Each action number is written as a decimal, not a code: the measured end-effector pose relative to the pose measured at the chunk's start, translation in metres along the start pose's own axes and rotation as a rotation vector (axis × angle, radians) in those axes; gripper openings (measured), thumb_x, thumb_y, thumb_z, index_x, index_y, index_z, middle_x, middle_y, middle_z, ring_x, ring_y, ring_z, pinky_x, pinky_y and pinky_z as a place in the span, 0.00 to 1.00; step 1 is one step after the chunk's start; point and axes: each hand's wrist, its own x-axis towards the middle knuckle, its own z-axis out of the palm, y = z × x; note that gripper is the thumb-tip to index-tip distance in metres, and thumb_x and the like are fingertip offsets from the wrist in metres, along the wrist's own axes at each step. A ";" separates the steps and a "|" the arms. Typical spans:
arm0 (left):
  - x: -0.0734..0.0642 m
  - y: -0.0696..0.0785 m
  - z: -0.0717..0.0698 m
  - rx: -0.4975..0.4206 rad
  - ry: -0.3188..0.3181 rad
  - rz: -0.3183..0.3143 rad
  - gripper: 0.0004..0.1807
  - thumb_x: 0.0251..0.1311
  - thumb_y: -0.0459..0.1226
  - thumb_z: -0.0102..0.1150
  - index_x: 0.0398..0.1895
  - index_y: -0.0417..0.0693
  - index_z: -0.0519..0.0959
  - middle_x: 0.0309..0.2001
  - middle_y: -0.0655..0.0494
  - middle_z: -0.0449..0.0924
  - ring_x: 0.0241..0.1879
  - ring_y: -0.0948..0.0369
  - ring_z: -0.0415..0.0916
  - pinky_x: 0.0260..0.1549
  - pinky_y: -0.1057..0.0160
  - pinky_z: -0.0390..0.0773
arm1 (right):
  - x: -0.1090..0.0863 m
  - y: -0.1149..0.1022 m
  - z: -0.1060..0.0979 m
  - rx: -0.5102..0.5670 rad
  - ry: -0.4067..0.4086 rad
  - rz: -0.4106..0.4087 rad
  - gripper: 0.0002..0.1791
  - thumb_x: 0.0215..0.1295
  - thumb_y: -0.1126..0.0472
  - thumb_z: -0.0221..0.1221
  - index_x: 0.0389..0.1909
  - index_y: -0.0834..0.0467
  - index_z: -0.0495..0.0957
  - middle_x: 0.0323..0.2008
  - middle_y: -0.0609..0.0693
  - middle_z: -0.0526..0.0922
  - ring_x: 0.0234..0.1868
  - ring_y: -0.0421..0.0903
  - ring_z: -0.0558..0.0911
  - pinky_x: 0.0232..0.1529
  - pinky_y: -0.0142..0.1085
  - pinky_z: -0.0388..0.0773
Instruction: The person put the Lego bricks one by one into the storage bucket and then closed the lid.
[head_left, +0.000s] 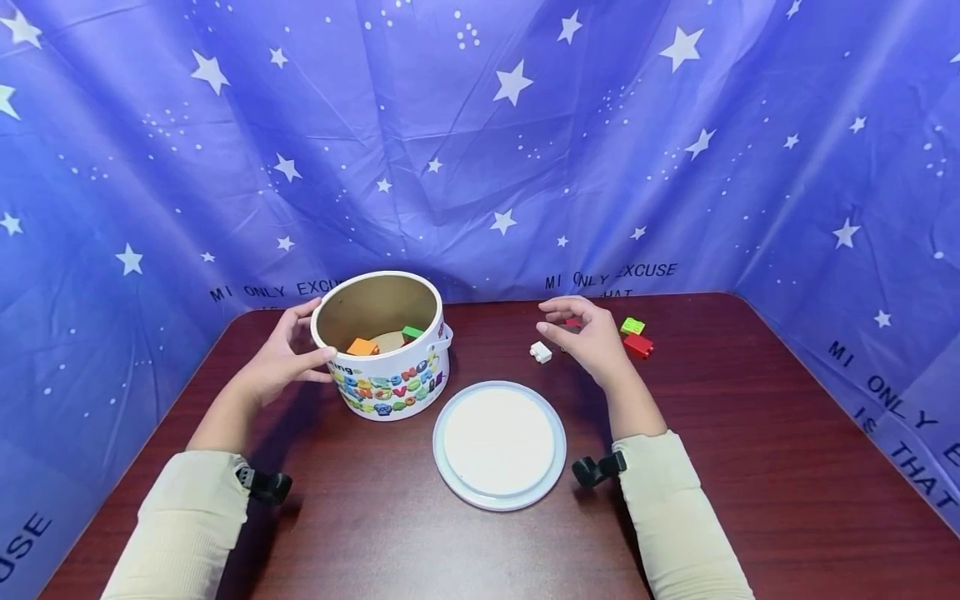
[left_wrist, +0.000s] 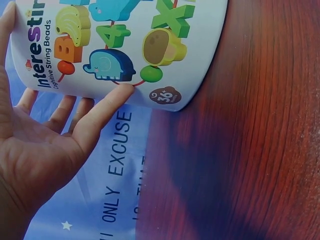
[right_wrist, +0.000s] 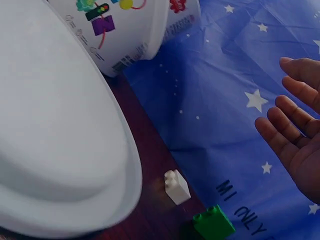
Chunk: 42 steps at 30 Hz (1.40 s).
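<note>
My left hand (head_left: 279, 360) grips the left side of a white bucket (head_left: 397, 385) printed with colourful letters. The thumb lies on its front wall in the left wrist view, with the other fingers reaching round behind. Inside the bucket are an orange toy brick (head_left: 363, 347) and a green one (head_left: 412, 333). Above the loose bricks on the right is my right hand (head_left: 596, 343), fingers loosely bent and holding nothing. Nearest to it lie a white brick (head_left: 541, 352), a red piece (head_left: 573, 322) partly hidden by the hand, and a green brick (right_wrist: 214, 223).
A round white lid (head_left: 498, 442) lies flat on the dark red table (head_left: 360, 508), in front of and right of the bucket. Beyond the right hand are a lime brick (head_left: 632, 326) and a red brick (head_left: 639, 346). A blue starry curtain (head_left: 450, 125) hangs behind the table.
</note>
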 end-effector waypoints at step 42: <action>-0.002 0.002 0.001 0.009 -0.009 -0.007 0.46 0.64 0.29 0.59 0.76 0.50 0.40 0.69 0.36 0.49 0.60 0.41 0.60 0.39 0.39 0.81 | -0.003 0.085 -0.073 -0.119 0.250 0.119 0.22 0.59 0.61 0.68 0.54 0.64 0.79 0.37 0.37 0.79 0.47 0.49 0.77 0.35 0.23 0.73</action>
